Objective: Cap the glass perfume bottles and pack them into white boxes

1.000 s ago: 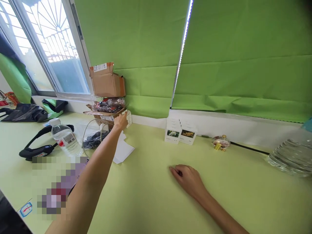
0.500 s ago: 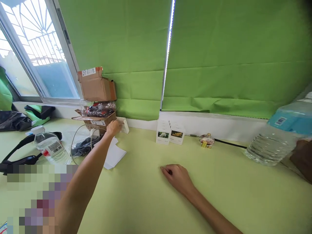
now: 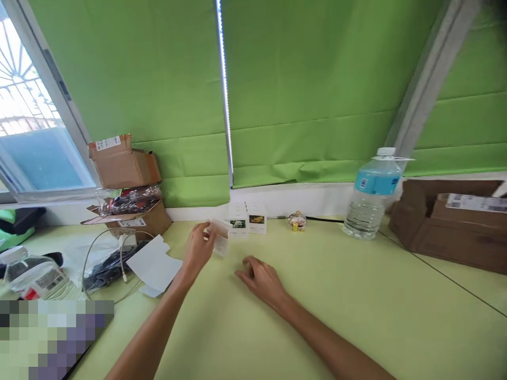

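Note:
My left hand [image 3: 199, 248] grips a small white box [image 3: 220, 238], blurred by motion, just above the green table [image 3: 237, 327]. Right behind it two white cartons stand side by side, one with a white flower picture [image 3: 238, 226] and one with a yellow flower picture [image 3: 257, 221]. My right hand [image 3: 261, 279] is in front of these cartons, its fingers curled with thumb and forefinger apart, and holds nothing visible. A small round ornate jar [image 3: 297, 220] with gold parts sits to the right of the cartons.
Cardboard boxes [image 3: 124, 168] are stacked at the back left, with cables [image 3: 125, 264], white paper [image 3: 154, 264] and a lying bottle [image 3: 37, 277] in front. A large water bottle [image 3: 366, 200] and a brown carton [image 3: 447, 227] stand at the right.
My left hand has carried the white box from beside the stacked boxes rightward to the flower cartons. The camera view has turned to the right. My right hand's fingers have parted slightly.

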